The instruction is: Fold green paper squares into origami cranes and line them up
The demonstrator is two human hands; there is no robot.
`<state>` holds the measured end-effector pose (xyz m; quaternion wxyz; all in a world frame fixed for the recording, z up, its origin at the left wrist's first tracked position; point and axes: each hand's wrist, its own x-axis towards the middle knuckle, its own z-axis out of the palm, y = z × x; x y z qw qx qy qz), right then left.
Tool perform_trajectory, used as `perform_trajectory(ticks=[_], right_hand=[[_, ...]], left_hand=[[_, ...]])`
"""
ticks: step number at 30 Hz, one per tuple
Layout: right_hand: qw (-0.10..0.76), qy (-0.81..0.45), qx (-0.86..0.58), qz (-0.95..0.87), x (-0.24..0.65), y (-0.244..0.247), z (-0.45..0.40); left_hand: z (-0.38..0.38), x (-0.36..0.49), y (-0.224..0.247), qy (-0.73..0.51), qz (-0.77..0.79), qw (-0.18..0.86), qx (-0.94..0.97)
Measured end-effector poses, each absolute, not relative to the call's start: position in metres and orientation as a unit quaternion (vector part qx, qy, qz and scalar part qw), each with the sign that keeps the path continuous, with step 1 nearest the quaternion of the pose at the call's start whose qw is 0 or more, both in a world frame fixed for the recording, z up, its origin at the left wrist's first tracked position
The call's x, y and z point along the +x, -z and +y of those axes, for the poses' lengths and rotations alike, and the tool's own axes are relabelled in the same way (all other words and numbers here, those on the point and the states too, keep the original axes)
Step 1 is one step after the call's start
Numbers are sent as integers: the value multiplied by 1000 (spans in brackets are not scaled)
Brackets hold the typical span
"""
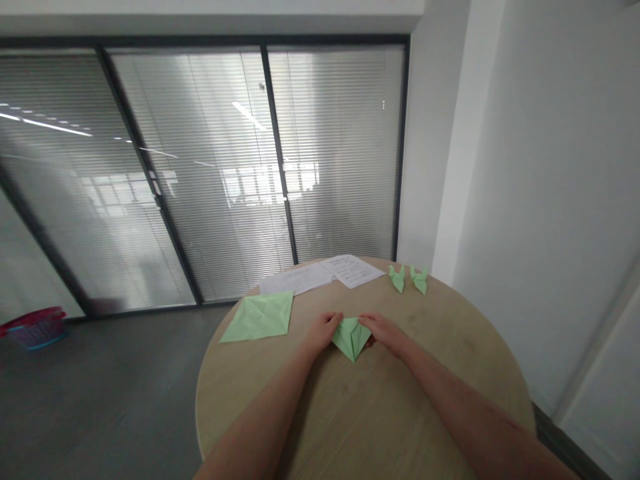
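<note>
A green folded origami paper [353,339] is held between my two hands over the middle of the table, its pointed end toward me and creased flaps meeting along its centre. My left hand [324,331] pinches its upper left corner, thumb on top. On the opposite corner, my right hand [381,331] is closed in the same way, with some fingers hidden beneath the paper. To the left lies a green paper sheet [261,316] with crease lines. Two small green origami figures, one [397,278] beside the other [419,279], sit near the far right edge.
The round wooden table [350,427] carries printed white sheets, one [353,270] overlapping another [297,279], at its far edge. A red and blue basket [36,328] is on the floor at left. Glass partitions with blinds [225,167] rise behind; a white wall [540,200] is at right.
</note>
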<state>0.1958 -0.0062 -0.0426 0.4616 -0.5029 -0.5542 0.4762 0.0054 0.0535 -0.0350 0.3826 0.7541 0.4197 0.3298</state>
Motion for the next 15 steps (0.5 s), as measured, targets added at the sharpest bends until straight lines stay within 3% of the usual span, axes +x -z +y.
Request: perform_trajectory(ticks=[15], right_hand=[[452, -468, -510, -562, 198, 44, -6]], left_hand=[[50, 6, 32, -327, 417, 387, 755]])
